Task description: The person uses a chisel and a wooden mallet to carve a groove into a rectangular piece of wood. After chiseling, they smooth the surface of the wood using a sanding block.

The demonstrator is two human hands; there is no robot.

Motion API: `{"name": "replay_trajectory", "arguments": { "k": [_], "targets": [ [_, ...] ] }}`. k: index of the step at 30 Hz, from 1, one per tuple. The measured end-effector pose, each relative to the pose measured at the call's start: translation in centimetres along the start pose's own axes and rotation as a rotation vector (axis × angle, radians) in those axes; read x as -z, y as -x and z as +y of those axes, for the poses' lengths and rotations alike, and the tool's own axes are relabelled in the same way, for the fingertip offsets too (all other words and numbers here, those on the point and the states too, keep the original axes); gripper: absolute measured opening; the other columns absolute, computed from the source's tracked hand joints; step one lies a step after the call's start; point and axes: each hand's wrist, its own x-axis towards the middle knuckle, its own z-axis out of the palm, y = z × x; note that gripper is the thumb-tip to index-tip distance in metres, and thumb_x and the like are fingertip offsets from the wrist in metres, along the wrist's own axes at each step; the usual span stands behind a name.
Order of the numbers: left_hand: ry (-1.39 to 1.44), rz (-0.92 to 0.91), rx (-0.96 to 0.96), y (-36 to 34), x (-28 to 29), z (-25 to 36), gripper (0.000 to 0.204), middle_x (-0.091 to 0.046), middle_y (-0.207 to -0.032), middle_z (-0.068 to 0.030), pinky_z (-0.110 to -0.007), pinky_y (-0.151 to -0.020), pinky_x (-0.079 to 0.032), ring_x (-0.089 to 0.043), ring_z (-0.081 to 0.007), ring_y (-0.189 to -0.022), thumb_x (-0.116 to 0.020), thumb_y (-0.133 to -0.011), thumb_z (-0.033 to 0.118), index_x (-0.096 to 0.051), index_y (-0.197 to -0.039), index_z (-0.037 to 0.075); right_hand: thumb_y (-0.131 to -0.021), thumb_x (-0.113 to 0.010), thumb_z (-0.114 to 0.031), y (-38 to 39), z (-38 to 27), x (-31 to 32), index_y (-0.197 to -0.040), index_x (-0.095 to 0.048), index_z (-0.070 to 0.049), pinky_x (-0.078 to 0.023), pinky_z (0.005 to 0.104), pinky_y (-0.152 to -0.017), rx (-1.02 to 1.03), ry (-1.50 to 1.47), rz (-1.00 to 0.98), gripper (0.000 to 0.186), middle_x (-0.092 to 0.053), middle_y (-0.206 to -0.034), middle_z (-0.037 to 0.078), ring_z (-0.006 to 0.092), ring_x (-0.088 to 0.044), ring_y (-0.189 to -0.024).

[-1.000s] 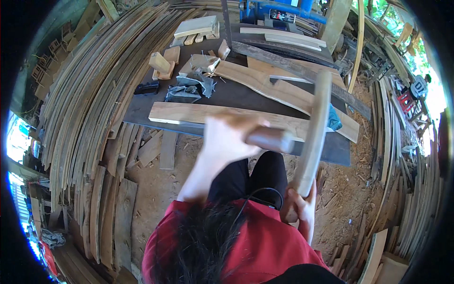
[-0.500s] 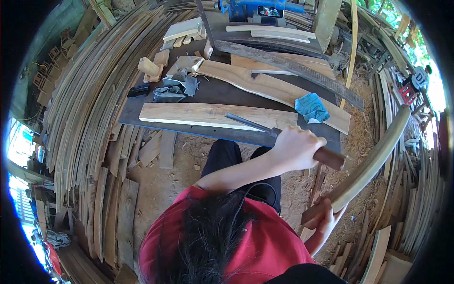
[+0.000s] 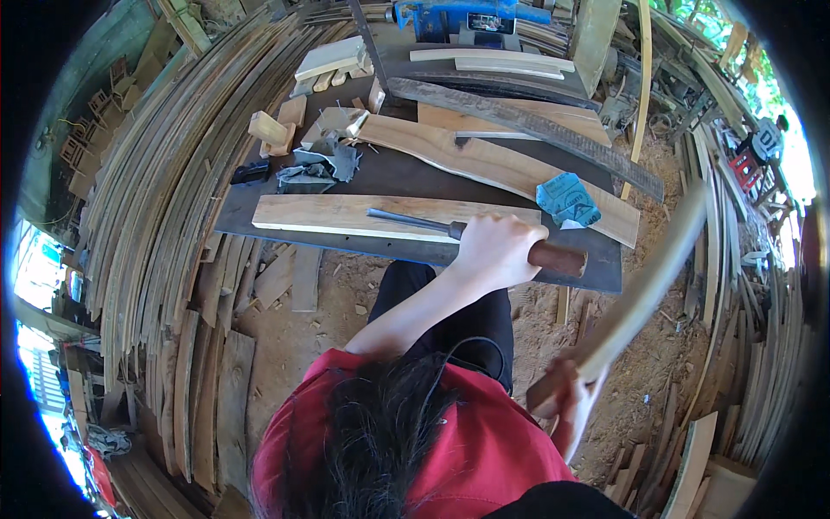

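Note:
My left hand point(image 3: 497, 251) is closed round the brown wooden handle of a chisel point(image 3: 406, 218); its long steel blade points left over a pale board point(image 3: 303, 212) at the near edge of the dark worktable point(image 3: 389, 177). My right hand point(image 3: 571, 394) grips the lower end of a long, curved, pale wooden club point(image 3: 657, 268), slightly blurred, at the lower right. Behind the front board lies a longer, wavy-edged plank point(image 3: 493, 164) with a crumpled blue sheet point(image 3: 566, 199) on its right part.
Wood offcuts point(image 3: 328, 60), grey scraps point(image 3: 320, 169), a dark bar point(image 3: 527, 121) and a blue machine point(image 3: 432, 22) are at the back. Long planks point(image 3: 156, 216) pile up on the left, more point(image 3: 761, 363) on the right. A sawdust-strewn floor point(image 3: 285, 346) shows below.
My left hand swung rightward, exposing the chisel blade, then moved slightly back left over the board. The club in my right hand tipped outward to the right, then came back somewhat toward the left.

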Motion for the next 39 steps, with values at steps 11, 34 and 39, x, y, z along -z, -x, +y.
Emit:
{"name": "replay_trajectory", "arguments": {
  "k": [11, 34, 39],
  "targets": [
    [-0.077, 0.108, 0.154, 1.8, 2.4, -5.7, 0.021, -0.066, -0.066, -0.0088, -0.042, -0.061, -0.054, -0.067, -0.0296, -0.065, -0.073, -0.061, 0.026, -0.071, -0.081, 0.02, -0.076, -0.068, -0.002, -0.6, 0.0, -2.5, -0.138, -0.03, -0.008, -0.054, 0.0352, -0.064, 0.019, -0.006, -0.103, 0.073, -0.06, -0.093, 0.013, 0.0229, -0.063, -0.075],
    [-0.174, 0.14, 0.222, 5.0, 6.4, -14.4, 0.015, -0.066, -0.067, -0.0056, -0.041, -0.06, -0.052, -0.067, -0.0276, -0.068, -0.073, -0.062, 0.027, -0.068, -0.075, 0.021, -0.075, -0.066, 0.001, 0.4, 1.2, -11.3, -0.127, -0.037, -0.003, -0.051, 0.0318, -0.058, 0.112, 0.078, -0.366, 0.059, -0.06, -0.084, 0.012, 0.0204, -0.061, -0.066],
    [-0.156, 0.15, 0.243, 5.5, 6.7, -14.9, 0.015, -0.066, -0.066, -0.0052, -0.041, -0.06, -0.052, -0.066, -0.0272, -0.068, -0.074, -0.063, 0.028, -0.068, -0.075, 0.02, -0.074, -0.071, -0.005, 1.2, 4.1, -12.8, -0.127, -0.04, -0.004, -0.051, 0.0342, -0.075, 0.029, 0.171, -0.473, 0.062, -0.06, -0.091, 0.011, 0.0192, -0.06, -0.085]
  ]
}}
